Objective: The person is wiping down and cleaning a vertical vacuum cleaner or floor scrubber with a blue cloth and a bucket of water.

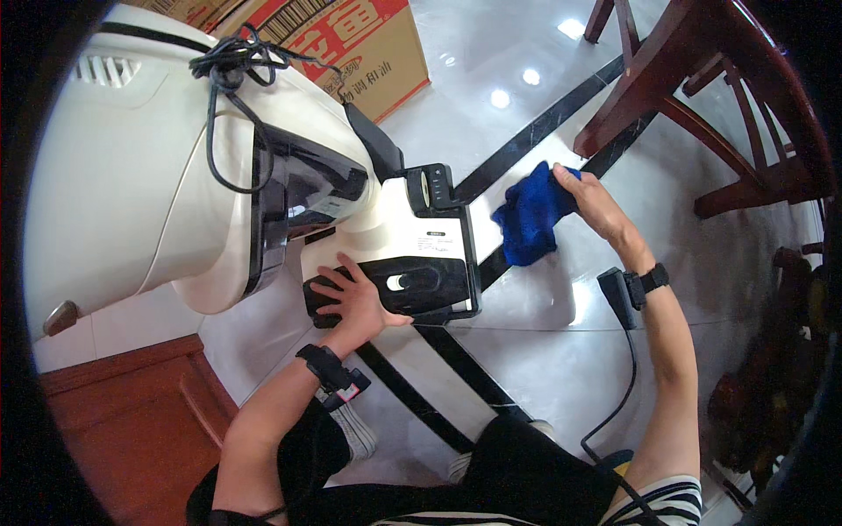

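Note:
A white upright floor washer (158, 184) stands at the left, with a dark translucent tank (316, 184) on its front. Its floor head (401, 230) has a black cover with a pale latch (396, 283) and bears a printed label. My left hand (355, 299) rests on the black cover, fingers spread, gripping nothing. To the right of the head, my right hand (589, 200) pinches a blue cloth (536, 214) by its upper corner. The cloth hangs above the floor, apart from the machine.
A printed cardboard box (375, 72) stands behind the washer. Dark wooden chair legs (658, 85) rise at the upper right. A black cord (230, 72) is bundled on the washer. At the lower left is a reddish wooden panel (131, 407). Black bands cross the glossy tiled floor (526, 361).

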{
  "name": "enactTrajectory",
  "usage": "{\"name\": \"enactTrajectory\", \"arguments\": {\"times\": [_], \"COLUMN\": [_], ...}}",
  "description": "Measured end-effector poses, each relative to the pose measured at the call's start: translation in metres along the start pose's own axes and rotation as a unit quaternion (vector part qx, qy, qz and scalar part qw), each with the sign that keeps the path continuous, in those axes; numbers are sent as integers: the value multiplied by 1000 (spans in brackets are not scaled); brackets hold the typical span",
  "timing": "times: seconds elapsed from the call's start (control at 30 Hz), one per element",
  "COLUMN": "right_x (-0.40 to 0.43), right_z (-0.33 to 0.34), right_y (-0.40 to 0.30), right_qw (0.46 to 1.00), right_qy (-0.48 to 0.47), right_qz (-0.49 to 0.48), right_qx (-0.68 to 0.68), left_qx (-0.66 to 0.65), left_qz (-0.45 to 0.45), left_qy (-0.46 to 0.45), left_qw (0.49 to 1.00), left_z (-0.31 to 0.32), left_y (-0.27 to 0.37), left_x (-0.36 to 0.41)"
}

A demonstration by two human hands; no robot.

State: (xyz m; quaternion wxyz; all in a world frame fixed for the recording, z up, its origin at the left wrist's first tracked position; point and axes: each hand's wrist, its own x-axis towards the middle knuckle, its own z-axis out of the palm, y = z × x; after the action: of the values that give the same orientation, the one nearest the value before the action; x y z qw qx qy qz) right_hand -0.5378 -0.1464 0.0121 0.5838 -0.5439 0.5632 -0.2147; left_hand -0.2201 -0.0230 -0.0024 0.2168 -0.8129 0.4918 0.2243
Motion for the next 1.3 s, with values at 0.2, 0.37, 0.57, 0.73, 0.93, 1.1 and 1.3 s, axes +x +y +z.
{"name": "enactTrajectory", "arguments": {"times": [0.2,0.37,0.57,0.73,0.93,1.1,1.3], "right_x": [-3,24,53,71,69,62,39], "right_z": [-11,7,70,88,100,108,114], "right_y": [-21,21,10,-15,4,21,33], "right_qw": [968,985,948,786,680,765,768], "right_qy": [52,142,-137,-288,-158,-84,-4], "right_qz": [35,-75,-212,-224,-326,-300,-304], "right_qx": [-243,-70,-196,-500,-637,-563,-563], "left_qx": [-5,0,-12,21,41,33,28], "left_qz": [-11,4,-16,-6,-11,-3,6], "left_qy": [-7,20,-12,19,11,9,9], "left_qw": [1000,1000,1000,1000,999,999,1000], "left_z": [1,5,1,7,7,0,-2], "left_y": [1,0,3,-3,-2,-2,-1], "left_x": [2,3,6,6,10,4,1]}}
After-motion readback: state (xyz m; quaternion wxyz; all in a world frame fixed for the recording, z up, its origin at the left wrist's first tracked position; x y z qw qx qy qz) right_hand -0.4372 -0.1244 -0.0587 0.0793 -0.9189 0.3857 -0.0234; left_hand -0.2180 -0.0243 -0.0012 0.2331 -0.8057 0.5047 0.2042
